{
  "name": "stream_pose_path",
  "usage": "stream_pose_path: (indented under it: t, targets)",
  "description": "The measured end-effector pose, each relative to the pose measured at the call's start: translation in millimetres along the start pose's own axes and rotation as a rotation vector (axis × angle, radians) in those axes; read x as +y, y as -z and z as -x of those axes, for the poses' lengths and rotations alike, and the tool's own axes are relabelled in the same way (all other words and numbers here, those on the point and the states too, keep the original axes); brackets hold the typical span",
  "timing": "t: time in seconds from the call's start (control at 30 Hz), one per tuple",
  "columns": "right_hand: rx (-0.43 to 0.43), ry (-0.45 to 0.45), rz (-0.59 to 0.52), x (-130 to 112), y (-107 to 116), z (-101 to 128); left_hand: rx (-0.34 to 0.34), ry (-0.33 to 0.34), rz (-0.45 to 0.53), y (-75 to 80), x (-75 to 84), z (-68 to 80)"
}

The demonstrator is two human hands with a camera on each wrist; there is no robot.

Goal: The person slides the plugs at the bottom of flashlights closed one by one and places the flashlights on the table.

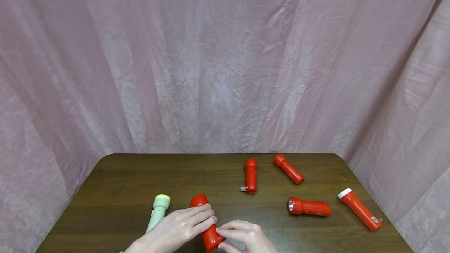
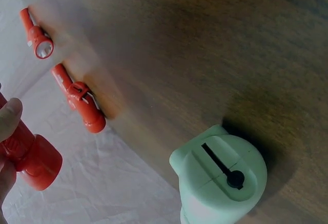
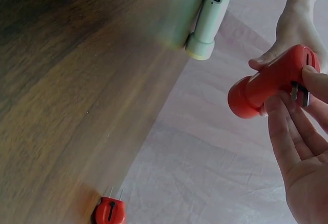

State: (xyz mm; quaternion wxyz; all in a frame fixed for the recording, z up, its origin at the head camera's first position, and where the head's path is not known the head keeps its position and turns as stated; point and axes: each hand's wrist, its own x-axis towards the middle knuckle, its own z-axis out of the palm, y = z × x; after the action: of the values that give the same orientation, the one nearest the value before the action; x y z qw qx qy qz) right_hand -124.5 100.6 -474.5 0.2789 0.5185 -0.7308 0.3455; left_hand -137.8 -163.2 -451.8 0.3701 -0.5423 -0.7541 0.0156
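Observation:
A red flashlight (image 1: 206, 223) is held just above the near edge of the table, head pointing away from me. My left hand (image 1: 197, 220) grips its body from the left, fingers curled over the top. My right hand (image 1: 228, 235) is at its tail end. In the right wrist view the thumb and fingers (image 3: 287, 131) pinch the metal plug prongs (image 3: 300, 93) folded out of the red flashlight (image 3: 269, 83). The left wrist view shows the flashlight's head (image 2: 33, 157) beside a fingertip (image 2: 9, 116).
A pale green flashlight (image 1: 158, 211) lies just left of my left hand. Several other red flashlights lie on the right half of the dark wooden table (image 1: 123, 182): one (image 1: 250, 175), another (image 1: 289, 169), a third (image 1: 309, 207), and a white-headed one (image 1: 360, 209). A pink curtain (image 1: 225, 61) hangs behind.

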Motion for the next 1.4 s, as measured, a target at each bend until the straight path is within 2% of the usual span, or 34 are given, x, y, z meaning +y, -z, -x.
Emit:
stream_pose_path:
  t: [0.37, 0.7, 1.23, 1.4]
  targets:
    - [0.010, -0.016, 0.013, 0, -3, 0, -0.002, -0.014, -0.061, -0.1, -2.7, -0.2]
    - [0.045, -0.008, 0.077, 0, -4, -3, 0.004, -0.013, -0.056, -2.5, -8.5, -4.9]
    - [0.070, 0.000, 0.115, 1, -7, -5, 0.003, -0.020, -0.067, -4.2, -11.7, -6.9]
    - [0.084, -0.003, 0.122, 0, -8, -6, 0.000, -0.004, -0.050, -3.6, -11.9, -6.0]
